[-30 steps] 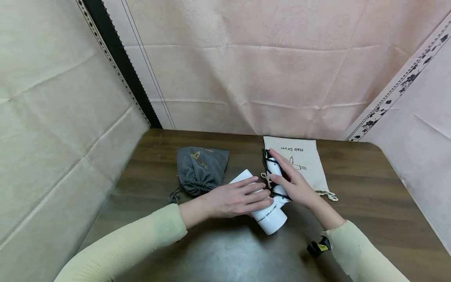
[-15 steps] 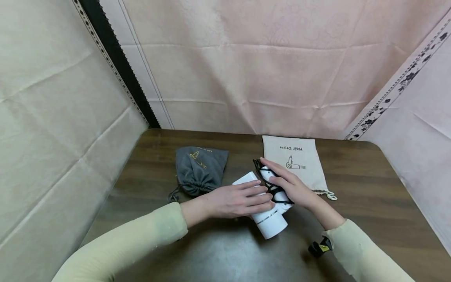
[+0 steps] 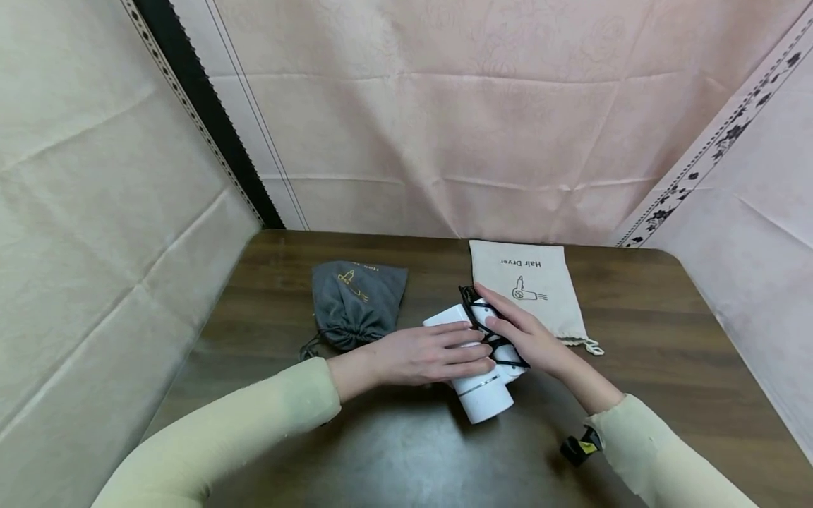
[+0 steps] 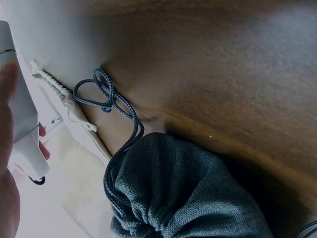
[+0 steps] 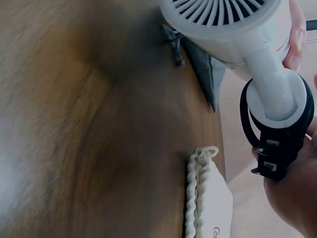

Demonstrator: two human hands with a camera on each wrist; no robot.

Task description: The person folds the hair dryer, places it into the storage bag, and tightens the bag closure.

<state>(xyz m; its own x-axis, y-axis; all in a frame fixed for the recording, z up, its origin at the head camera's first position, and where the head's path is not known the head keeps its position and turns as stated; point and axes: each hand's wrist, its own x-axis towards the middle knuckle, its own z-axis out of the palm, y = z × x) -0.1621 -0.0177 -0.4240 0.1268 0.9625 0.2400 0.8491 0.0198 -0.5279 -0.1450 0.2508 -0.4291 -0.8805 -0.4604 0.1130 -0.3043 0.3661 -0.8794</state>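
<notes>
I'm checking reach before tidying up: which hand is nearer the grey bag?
Left. The left hand, on the dryer, is just to the near right of the grey bag; the right hand, also on the dryer, is farther right.

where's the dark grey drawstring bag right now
In the head view, the dark grey drawstring bag lies on the left half of the wooden table, left of the white hair dryer and close to the left hand.

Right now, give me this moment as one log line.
left hand: holds dryer | right hand: holds its handle | grey bag: on table, left of dryer | white bag: on table, beyond dryer
</notes>
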